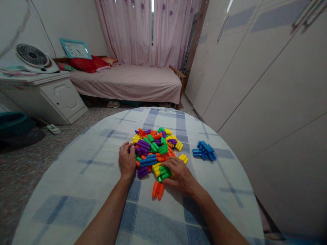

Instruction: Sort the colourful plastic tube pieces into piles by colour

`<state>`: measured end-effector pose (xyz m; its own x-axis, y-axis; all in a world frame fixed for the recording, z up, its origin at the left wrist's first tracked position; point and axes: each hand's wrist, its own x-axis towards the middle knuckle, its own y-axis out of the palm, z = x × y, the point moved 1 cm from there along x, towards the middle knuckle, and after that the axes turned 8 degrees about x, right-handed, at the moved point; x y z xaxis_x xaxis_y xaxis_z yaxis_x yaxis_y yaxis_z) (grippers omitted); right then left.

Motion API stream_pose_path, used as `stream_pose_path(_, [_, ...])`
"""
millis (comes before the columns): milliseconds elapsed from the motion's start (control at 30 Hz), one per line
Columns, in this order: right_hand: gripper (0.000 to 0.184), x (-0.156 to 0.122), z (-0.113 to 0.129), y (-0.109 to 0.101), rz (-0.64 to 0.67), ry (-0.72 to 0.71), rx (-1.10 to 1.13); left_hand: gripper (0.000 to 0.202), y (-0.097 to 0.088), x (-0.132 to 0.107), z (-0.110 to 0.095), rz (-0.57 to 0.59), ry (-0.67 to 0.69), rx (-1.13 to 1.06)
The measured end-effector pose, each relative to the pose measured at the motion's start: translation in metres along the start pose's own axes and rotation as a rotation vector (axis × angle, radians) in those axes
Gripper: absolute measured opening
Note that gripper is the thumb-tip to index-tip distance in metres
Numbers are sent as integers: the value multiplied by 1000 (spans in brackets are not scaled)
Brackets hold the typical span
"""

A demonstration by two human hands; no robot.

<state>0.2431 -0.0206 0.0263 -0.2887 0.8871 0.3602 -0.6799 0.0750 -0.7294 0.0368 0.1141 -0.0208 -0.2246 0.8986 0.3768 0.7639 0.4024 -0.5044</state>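
A heap of plastic building blocks shaped like joined tubes lies on the table in purple, green, orange, yellow and blue. My left hand (pixel 127 160) rests at the heap's left edge, fingers curved and apart, touching purple blocks (pixel 143 146). Over the near right side reaches my right hand (pixel 180 173), its thumb and fingers spread around a green block (pixel 165 172); no firm grip shows. A blue block (pixel 148 160) lies in the heap between both hands. One orange block (pixel 158 190) sits in front, close to my right thumb.
A separate pile of blue blocks (pixel 204 150) stands to the right on the round table's checked cloth (pixel 102 177). Beyond the table are a bed (pixel 127 80), a white cabinet (pixel 62 98) carrying a fan (pixel 34 56), and a tall wardrobe (pixel 245 85) on the right.
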Motion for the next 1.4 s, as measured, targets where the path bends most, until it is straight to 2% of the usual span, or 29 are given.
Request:
stream_pose_path(200, [50,0,-11,18,-56,-39,-18,31,-2,-1,-5,18,24,-23])
stream_pose_path(300, [49,0,-13,18,-118,-49,16,31,-2,-2,-6,45,25,-46])
stream_pose_path(433, [29,-1,-21,8,-386,54,43,30,-3,-5,-10,42,37,-85])
stream_pose_path(500, [27,-2,-31,4,-533,157,-12,29,-3,-7,-13,51,88,-66])
stream_pose_path(567, [31,-4,-44,4,-606,271,-75,28,-3,-8,-16,67,142,-41])
stream_pose_path(700, [40,-5,-61,10,-589,411,-109,27,-4,-9,-19,57,195,-23])
stream_pose_path(800, [44,-5,-63,14,-558,435,-90,30,-4,-8,-18,36,198,-14])
stream_pose_path(933, [44,-5,-62,14,-546,435,-96,30,-2,-7,-16,64,173,-36])
stream_pose_path(1167, [38,-6,-64,12,-485,397,-108,33,-8,-9,-19,91,43,-156])
stream_pose_path(1400, [34,-6,-64,10,-475,377,-91,36,-10,-13,-12,18,-83,-281])
